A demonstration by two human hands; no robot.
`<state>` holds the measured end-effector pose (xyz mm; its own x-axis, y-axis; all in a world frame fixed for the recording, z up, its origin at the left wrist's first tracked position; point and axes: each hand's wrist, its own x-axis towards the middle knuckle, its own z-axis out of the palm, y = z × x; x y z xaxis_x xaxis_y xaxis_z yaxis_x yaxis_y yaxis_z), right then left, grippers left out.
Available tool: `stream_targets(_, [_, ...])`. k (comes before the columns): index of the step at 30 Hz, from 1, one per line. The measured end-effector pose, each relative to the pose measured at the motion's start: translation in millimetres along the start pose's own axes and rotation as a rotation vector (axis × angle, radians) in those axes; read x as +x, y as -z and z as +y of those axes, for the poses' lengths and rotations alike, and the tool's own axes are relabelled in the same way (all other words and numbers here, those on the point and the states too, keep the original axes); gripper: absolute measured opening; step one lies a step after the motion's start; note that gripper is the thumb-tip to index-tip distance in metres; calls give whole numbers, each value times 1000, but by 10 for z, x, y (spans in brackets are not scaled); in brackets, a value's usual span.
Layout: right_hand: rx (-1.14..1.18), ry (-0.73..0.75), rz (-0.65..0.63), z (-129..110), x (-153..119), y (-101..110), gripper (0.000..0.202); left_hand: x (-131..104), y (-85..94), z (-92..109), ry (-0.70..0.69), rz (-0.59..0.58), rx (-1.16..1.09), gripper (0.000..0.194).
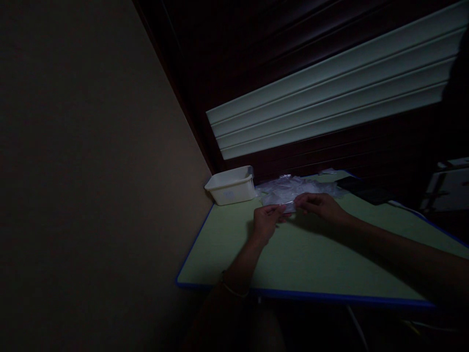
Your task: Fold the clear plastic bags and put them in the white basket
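- The left hand (pixel 266 223) pinches one end of a small, shiny clear packet (pixel 289 207) between thumb and fingers, its other fingers curled beneath
- The right hand (pixel 318 205) has its fingertips drawn together at the packet's other end; in this dim light I cannot tell how firmly they grip it
- The packet is held between the two hands, over the pale green surface (pixel 234 244) and just on the near side of a loose heap of clear plastic bags (pixel 289 186)
- A white bin (pixel 232 193) stands upright at the far left of the surface, beside the heap, with a small label on its near side
- To the right of the heap lies a dark, flat item (pixel 366 191), too dim to make out
- A thin band (pixel 234 292) circles the left forearm
- The surface has a blue edge, with a plain wall (pixel 110 171) to its left and pale slatted panels (pixel 330 90) set in dark framing behind it
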<state>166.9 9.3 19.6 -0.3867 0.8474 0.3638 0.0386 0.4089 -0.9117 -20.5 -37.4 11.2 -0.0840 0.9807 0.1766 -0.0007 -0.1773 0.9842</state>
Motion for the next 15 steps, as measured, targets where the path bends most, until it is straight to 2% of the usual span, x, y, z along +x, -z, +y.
stream_targets(7, [31,-29,-24,38,3,-15,40,4,-4,-10,5,-6,-6,40])
stream_targets(15, [51,-75,36,34,13,-27,44,-7,-2,-20,-9,-22,37,46])
